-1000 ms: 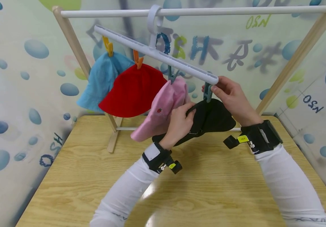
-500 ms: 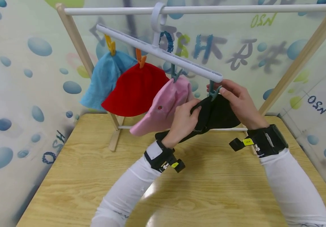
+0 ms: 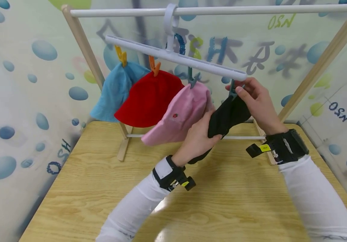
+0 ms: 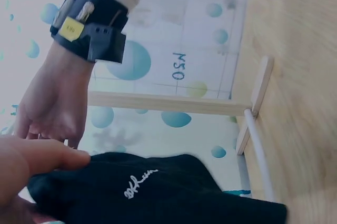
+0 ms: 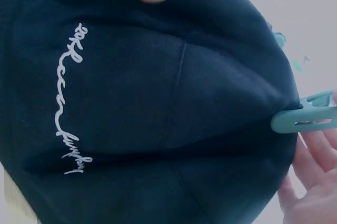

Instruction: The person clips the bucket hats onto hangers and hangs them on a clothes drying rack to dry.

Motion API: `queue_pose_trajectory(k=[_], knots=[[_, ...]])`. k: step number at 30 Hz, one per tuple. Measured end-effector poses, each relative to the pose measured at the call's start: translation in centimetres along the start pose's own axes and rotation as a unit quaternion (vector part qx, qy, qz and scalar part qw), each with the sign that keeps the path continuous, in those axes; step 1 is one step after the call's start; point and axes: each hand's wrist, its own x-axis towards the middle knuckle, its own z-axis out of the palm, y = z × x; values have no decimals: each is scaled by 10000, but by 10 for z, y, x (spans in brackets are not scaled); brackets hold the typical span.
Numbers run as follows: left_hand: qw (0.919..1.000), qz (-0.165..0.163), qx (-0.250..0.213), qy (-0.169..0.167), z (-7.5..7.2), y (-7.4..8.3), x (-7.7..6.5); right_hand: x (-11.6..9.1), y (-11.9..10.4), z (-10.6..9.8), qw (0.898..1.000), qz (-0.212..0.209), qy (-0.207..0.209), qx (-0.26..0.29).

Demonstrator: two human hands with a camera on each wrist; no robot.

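Observation:
In the head view, a black cap (image 3: 221,121) with white lettering hangs at the hanger's right end. A teal clip (image 5: 300,120) bites the top of its crown. My left hand (image 3: 200,139) grips the cap's lower left part, its thumb across the front; some fingers are hidden behind the fabric. My right hand (image 3: 259,104) is at the clip, thumb in front and fingertips behind it. Beside the cap, a pink hat (image 3: 182,116) with a strawberry patch hangs from another teal clip, close against my left hand.
A white hanger (image 3: 173,55) hangs from the white rail (image 3: 252,10) of a wooden-legged rack. A red hat (image 3: 152,101) on an orange clip and a light blue hat (image 3: 113,90) on a yellow clip hang at left. Below is the wooden table (image 3: 100,198).
The hanger has levelled somewhat, its right end rising and left end dropping. The clip's handles went from squeezed to spread. My left hand has shifted lower on the cap, which now hangs more steeply.

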Motion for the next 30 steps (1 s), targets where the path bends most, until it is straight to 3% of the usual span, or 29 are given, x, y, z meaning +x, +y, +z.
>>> queue_pose_trajectory(k=[7, 14, 20, 25, 30], knots=[[9996, -108, 9, -259, 7, -8, -15, 10, 4, -14, 9998, -106, 43, -178], [9964, -554, 80, -642, 24, -22, -32, 13, 6, -29, 9999, -102, 119, 38], [9917, -788, 31, -1015, 38, -33, -46, 15, -1, -49, 9996, 67, 186, -179], [9900, -709, -221, -1197, 48, -36, -48, 13, -12, -70, 9986, 151, 418, -269], [9871, -774, -126, -1393, 56, -41, -54, 13, -15, -86, 9960, 302, 582, -612]])
